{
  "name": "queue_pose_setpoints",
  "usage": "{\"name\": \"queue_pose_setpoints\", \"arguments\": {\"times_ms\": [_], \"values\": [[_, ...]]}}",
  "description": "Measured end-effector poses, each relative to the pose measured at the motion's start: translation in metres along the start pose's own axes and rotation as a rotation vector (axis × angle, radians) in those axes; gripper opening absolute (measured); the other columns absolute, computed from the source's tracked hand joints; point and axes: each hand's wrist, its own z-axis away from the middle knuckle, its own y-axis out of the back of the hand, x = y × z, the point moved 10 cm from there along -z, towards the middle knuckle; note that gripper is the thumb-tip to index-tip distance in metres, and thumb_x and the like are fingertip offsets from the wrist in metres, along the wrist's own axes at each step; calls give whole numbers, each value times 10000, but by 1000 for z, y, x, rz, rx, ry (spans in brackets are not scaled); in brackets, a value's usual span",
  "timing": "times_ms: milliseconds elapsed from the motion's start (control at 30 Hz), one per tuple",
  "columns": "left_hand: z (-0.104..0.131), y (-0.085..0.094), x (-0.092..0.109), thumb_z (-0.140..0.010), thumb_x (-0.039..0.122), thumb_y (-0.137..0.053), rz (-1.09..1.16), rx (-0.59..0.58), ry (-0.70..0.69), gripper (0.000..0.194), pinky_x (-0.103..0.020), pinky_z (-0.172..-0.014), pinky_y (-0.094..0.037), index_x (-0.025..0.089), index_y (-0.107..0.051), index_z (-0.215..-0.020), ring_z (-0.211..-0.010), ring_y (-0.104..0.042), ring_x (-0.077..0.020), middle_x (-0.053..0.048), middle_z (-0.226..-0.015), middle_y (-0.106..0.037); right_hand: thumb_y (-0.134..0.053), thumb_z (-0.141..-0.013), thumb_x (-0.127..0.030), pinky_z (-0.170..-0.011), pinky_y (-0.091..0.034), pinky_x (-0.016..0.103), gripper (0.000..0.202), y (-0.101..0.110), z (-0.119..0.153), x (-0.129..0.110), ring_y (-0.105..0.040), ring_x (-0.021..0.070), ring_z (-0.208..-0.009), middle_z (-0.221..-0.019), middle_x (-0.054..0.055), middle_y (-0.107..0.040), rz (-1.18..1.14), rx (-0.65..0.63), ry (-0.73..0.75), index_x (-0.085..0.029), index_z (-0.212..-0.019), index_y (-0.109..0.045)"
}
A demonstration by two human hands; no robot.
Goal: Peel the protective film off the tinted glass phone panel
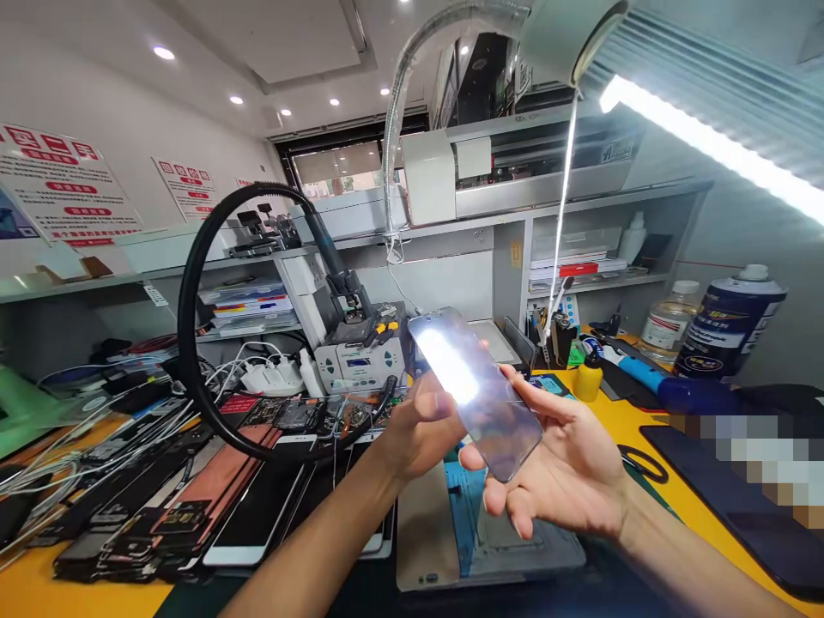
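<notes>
A smartphone (508,429) is held up at a tilt above the work mat, its dark glossy face turned toward me. A bright lamp reflection covers its upper part. My right hand (572,463) is closed on its lower right side, with the thumb along the edge and the fingers curled beneath. At the opposite edge, my left hand (418,429) grips with a bent thumb; its other fingers are partly hidden behind the phone. Below both hands lies a flat gold-and-grey device (425,532) with a blue strip (469,549) on it.
Phones (257,515) and loose parts are crowded at left. Behind stands a grey soldering station (357,365) with a looping black hose (186,318). Right are a yellow bottle (587,378), scissors (644,463), a spray can (727,326) and a dark pad (714,506). A lamp (708,142) hangs overhead.
</notes>
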Motion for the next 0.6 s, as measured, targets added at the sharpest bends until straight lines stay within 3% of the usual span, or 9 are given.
{"name": "queue_pose_setpoints", "arguments": {"times_ms": [200,367,433,533,567,600], "values": [[-2,-6,-11,-631,399,-790,-76,-21,22,559,-504,-1050,-447,285,-709,-1172,-1192,-634,-353,-30,-1201,-747,-303,-995,-627,-726,-589,311,608,7,-2,6,-765,243,-928,-1126,121,-771,-58,4,22,-201,-1186,-693],[5,-1,15,-592,496,-782,-288,49,9,795,-533,-1052,-446,182,-637,-1307,-1261,-567,-412,-131,-1300,-683,-505,-918,-616,-679,-546,287,478,19,7,-6,-758,228,-838,-1046,101,-801,-13,69,89,-267,-1161,-722],[31,11,32,-654,460,-803,-458,182,-36,760,-507,-991,-476,189,-589,-1331,-1187,-601,-381,-139,-1265,-684,-567,-888,-604,-683,-540,282,452,25,16,-20,-745,221,-839,-1036,97,-801,8,115,150,-284,-1157,-740],[99,42,36,-865,274,-736,-831,552,-59,443,-440,-1086,-328,269,-572,-1277,-1107,-612,-261,-59,-1115,-724,-615,-871,-585,-722,-542,286,473,37,29,-43,-722,224,-910,-1094,113,-787,60,211,260,-253,-1180,-747],[129,49,39,-871,331,-712,-1170,760,-87,416,-451,-1059,-368,320,-564,-1260,-1058,-645,-269,-24,-1058,-738,-621,-871,-579,-734,-545,302,478,43,33,-49,-716,238,-938,-1126,118,-779,92,250,292,-245,-1190,-744],[153,49,34,-845,391,-702,-1429,897,-112,453,-476,-1003,-429,340,-555,-1271,-1031,-668,-310,-29,-1073,-747,-626,-870,-576,-746,-551,331,484,48,36,-54,-712,259,-962,-1158,123,-769,137,293,318,-241,-1202,-738]]}}
